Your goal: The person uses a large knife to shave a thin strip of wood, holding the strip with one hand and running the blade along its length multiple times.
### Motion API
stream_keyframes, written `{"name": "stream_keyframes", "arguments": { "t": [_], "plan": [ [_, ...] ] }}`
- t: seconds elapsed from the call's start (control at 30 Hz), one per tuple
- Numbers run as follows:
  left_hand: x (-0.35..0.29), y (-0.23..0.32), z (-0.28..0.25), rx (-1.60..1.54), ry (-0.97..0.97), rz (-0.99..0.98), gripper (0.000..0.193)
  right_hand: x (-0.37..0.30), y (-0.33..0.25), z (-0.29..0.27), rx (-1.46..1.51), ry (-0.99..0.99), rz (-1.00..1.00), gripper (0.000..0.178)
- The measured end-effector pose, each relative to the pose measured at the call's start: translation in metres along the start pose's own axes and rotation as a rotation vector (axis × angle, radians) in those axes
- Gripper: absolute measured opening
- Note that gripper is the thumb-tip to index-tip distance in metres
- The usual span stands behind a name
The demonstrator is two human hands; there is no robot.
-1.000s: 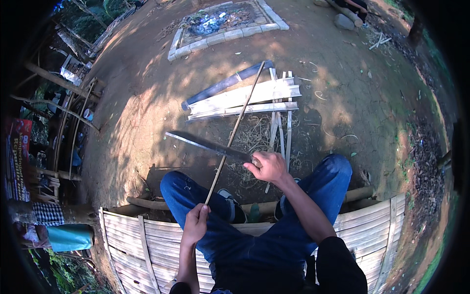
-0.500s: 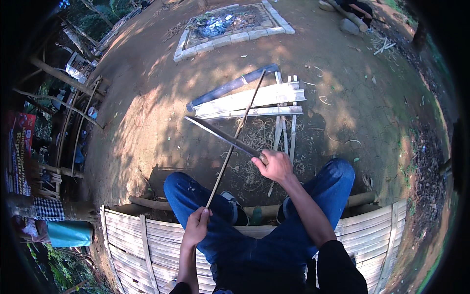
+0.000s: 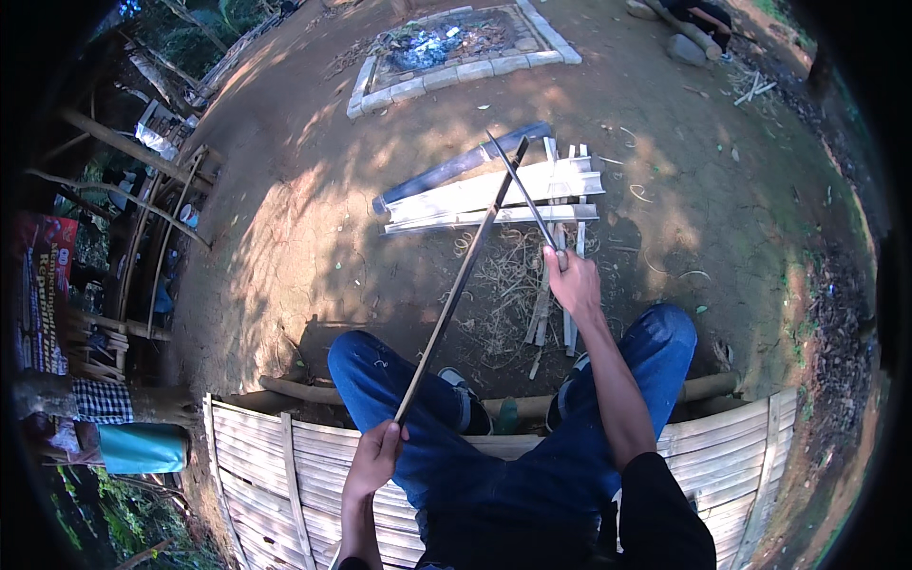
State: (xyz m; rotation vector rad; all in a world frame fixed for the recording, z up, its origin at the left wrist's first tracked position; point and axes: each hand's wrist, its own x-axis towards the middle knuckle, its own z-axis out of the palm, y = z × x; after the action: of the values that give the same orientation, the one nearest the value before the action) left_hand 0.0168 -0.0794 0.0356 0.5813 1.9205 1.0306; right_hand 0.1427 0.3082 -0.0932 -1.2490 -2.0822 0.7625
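My left hand [image 3: 377,459], above my left thigh, is closed round the lower end of a long bamboo strip [image 3: 450,313]. The strip slants away up and to the right, dark on one side and pale along the other. In my right hand [image 3: 576,283] is the handle of a long-bladed knife [image 3: 522,185], its blade aimed away and to the left. Near the strip's far end the blade crosses it; whether they touch I cannot tell. Beyond them on the ground lie pale split bamboo pieces [image 3: 560,176] and a dark bamboo length [image 3: 446,169].
I sit on a slatted bamboo bench [image 3: 249,456]. Curly shavings [image 3: 503,290] litter the dirt before my feet. Farther off is a block-edged fire pit [image 3: 465,71] with ash. A wooden pole frame [image 3: 138,157] stands left. Another person [image 3: 701,17] is at the far right.
My right hand has moved up and to the right, swinging the knife's blade toward the strip's far end. The strip has turned, showing more of its dark side.
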Motion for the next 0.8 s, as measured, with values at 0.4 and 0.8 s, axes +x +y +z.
{"name": "stream_keyframes", "arguments": {
  "t": [0.4,0.8],
  "plan": [
    [0.022,-0.002,0.013,0.158,0.089,0.124,0.032,-0.074,-0.055,-0.003,0.057,-0.110,-0.780,0.050],
    [0.013,-0.005,0.002,0.275,0.146,0.167,0.025,-0.055,-0.033,0.004,0.111,-0.330,-0.241,0.055]
  ]
}}
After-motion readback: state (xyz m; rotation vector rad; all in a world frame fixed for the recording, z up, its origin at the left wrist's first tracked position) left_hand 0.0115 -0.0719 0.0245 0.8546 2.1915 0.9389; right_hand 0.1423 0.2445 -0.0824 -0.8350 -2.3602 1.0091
